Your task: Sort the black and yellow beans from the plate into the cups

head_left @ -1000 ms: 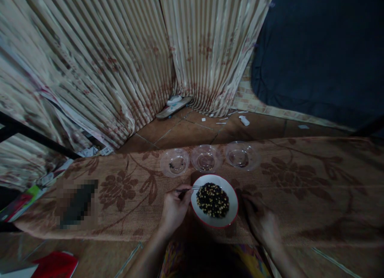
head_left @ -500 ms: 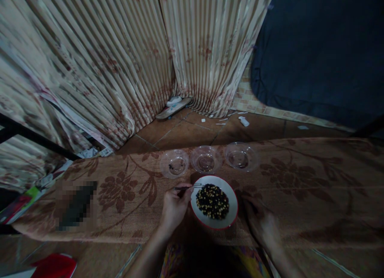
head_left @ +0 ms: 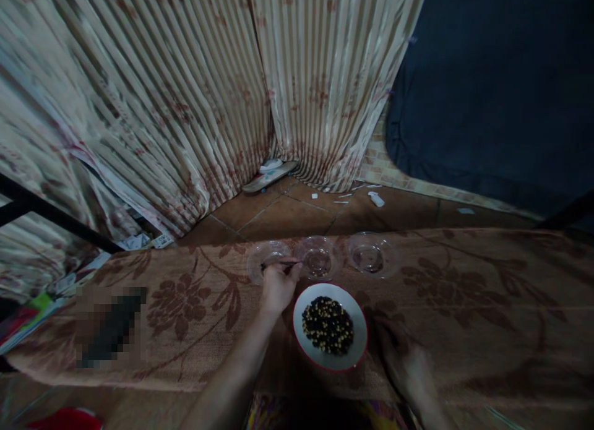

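Slim dark tweezers (head_left: pixel 288 263) are pinched in my left hand (head_left: pixel 279 289), which hovers at the near side of the left clear cup (head_left: pixel 254 270) and the middle clear cup (head_left: pixel 335 263). Whether the tips hold a piece is too small to make out. Below and to the right is a white bowl (head_left: pixel 301 342) with a red rim, holding a mix of black and yellow grains (head_left: pixel 327 326). My right hand (head_left: pixel 408 359) rests on the cloth right of the bowl, fingers stretched forward in shadow. Dark bits lie in the left cup, yellowish ones in the middle cup.
A third clear cup (head_left: pixel 371 257) stands at the right of the row. Brown flowered cloth (head_left: pixel 464 306) covers the low table. A dark blurred object (head_left: pixel 114 328) lies at left. Beyond are striped curtains (head_left: pixel 195 96), a skateboard (head_left: pixel 269 177) and a white bottle (head_left: pixel 375 198) on the floor.
My left hand has moved forward with the tweezers, from the bowl's left rim to the left and middle cups. The right hand stays beside the bowl. The view has tilted slightly.
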`<state>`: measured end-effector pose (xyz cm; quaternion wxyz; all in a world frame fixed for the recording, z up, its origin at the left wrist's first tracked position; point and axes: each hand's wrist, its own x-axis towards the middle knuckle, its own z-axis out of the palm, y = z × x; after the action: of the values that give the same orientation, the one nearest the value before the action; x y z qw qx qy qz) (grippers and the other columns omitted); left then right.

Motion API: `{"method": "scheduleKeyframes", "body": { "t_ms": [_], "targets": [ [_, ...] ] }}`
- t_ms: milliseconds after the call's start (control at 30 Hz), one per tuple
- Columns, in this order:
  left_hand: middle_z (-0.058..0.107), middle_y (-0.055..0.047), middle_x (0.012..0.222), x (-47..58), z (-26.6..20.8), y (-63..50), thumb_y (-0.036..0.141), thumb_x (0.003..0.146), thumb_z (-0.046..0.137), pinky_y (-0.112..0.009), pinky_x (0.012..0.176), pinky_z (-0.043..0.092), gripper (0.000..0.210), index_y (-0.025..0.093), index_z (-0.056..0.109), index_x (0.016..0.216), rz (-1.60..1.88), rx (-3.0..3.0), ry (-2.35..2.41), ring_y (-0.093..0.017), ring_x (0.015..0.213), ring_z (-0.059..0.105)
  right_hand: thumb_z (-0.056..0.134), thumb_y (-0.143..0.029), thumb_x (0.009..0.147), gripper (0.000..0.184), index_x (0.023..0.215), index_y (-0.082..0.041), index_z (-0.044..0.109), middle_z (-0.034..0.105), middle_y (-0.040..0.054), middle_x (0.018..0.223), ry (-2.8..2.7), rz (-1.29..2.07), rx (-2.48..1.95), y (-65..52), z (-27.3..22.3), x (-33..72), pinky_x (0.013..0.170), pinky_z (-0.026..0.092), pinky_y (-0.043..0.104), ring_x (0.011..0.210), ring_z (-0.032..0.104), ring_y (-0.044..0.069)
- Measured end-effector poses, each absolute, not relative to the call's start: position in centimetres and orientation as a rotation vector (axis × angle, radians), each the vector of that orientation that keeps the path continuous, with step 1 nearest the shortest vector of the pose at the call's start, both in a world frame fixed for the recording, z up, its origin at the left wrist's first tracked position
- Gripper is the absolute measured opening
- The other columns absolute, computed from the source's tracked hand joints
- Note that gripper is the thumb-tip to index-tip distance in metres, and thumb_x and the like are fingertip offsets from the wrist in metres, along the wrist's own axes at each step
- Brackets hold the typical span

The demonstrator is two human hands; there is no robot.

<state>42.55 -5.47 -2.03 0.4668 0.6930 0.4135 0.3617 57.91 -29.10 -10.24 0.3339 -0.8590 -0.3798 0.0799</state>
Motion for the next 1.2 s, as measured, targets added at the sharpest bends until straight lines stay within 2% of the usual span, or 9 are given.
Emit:
{"method": "scheduleKeyframes", "body": {
  "t_ms": [167,233,433,867,1200],
  "targets": [
    [0.068,-0.001,0.061,41.4,-1.9,-6.6,0.033,0.080,0.064,-0.021,0.049,0.045,0.023,0.014,0.071,0.091,0.829,1.689,0.999,-0.013,0.052,0.061,0.038,-0.045,0.091,0.039,0.105,-0.025,0.068,0.070,0.0056,0.113,-0.985,0.205,-2.278,-29.1,-10.1,57.8,0.072,0.054,0.032,0.091,0.070,0.023],
    [0.070,-0.002,0.067,40.4,-1.4,-7.7,0.034,0.079,0.065,-0.021,0.049,0.046,0.024,0.015,0.071,0.091,0.805,1.658,0.988,-0.013,0.053,0.061,0.039,-0.045,0.090,0.039,0.105,-0.025,0.068,0.070,0.0055,0.113,-0.986,0.205,-2.268,-29.1,-9.9,57.8,0.074,0.054,0.032,0.093,0.070,0.023],
    [0.075,-0.005,0.086,37.6,-0.5,-10.7,0.034,0.081,0.064,-0.022,0.061,0.051,0.022,0.016,0.073,0.092,0.715,1.685,0.951,-0.016,0.070,0.067,0.038,-0.044,0.091,0.039,0.103,-0.025,0.069,0.070,0.0051,0.113,-0.987,0.209,-2.259,-29.0,-9.6,57.7,0.077,0.054,0.034,0.094,0.069,0.023],
    [0.075,-0.005,0.088,37.1,-2.1,-11.9,0.032,0.084,0.060,-0.021,0.065,0.051,0.022,0.018,0.074,0.095,0.671,1.773,0.981,-0.017,0.076,0.068,0.039,-0.044,0.091,0.038,0.102,-0.024,0.069,0.071,0.0054,0.109,-0.989,0.177,-2.247,-29.0,-9.4,57.6,0.075,0.053,0.031,0.091,0.070,0.022],
    [0.074,-0.004,0.082,37.1,-2.2,-11.9,0.033,0.084,0.060,-0.022,0.062,0.050,0.024,0.017,0.074,0.096,0.677,1.781,1.011,-0.017,0.071,0.066,0.038,-0.045,0.091,0.039,0.102,-0.025,0.070,0.071,0.0051,0.110,-1.001,0.180,-2.253,-29.0,-9.4,57.6,0.075,0.053,0.032,0.091,0.069,0.023]
  ]
}}
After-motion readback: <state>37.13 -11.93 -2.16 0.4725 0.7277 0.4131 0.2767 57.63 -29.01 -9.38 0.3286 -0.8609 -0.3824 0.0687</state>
